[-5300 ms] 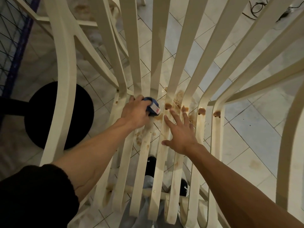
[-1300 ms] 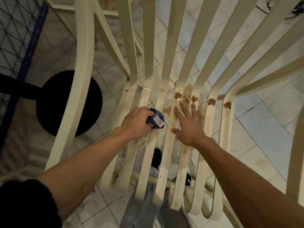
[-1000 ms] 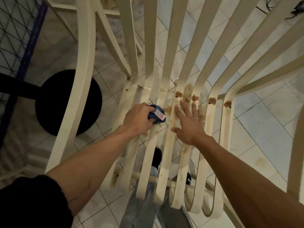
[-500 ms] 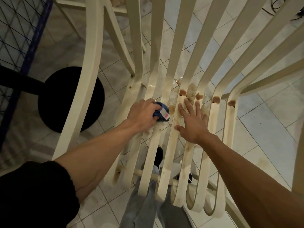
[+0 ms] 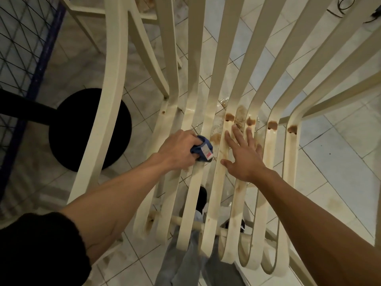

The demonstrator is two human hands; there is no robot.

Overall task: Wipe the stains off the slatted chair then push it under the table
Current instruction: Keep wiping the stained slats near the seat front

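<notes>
We see one cream slatted plastic chair [image 5: 218,58], its top cut off, with at least five brown stains [image 5: 272,125] at the seat's back edge. Our left hand [image 5: 177,149] grips one crumpled blue cloth [image 5: 203,148] mid-seat; our right hand [image 5: 245,157] lies flat, fingers apart.

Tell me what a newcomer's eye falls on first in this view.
First, the cream slatted chair filling the view, with brown stains clustered where its seat slats bend up into the back. At centre the left hand grips a balled blue cloth against a slat, while the right hand lies flat with straight fingers on the slats beside it. A round black base sits on the tiled floor at the left.
</notes>
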